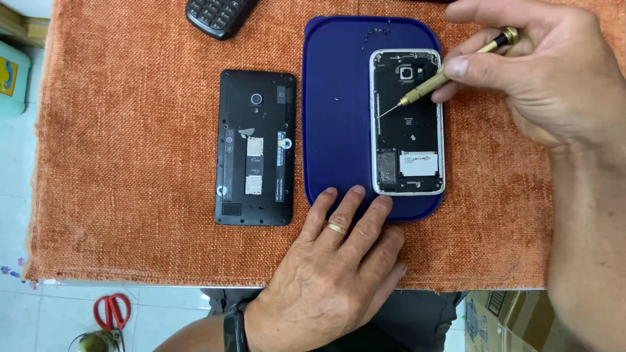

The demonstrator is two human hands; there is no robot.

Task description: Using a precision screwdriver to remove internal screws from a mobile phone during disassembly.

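An opened smartphone with a white frame (407, 124) lies back-up on a dark blue tray (339, 117). My right hand (548, 78) holds a slim brass screwdriver (443, 77), its thin tip touching the phone's left edge near the top. My left hand (339, 267), with a gold ring, lies flat, fingers resting on the tray's near edge just below the phone. It holds nothing.
A second, black phone with its back cover off (255, 148) lies left of the tray on an orange cloth (130, 163). A black keypad phone (218, 14) sits at the top edge. Red-handled scissors (112, 311) lie below the table. Tiny screws (377, 30) rest on the tray's top.
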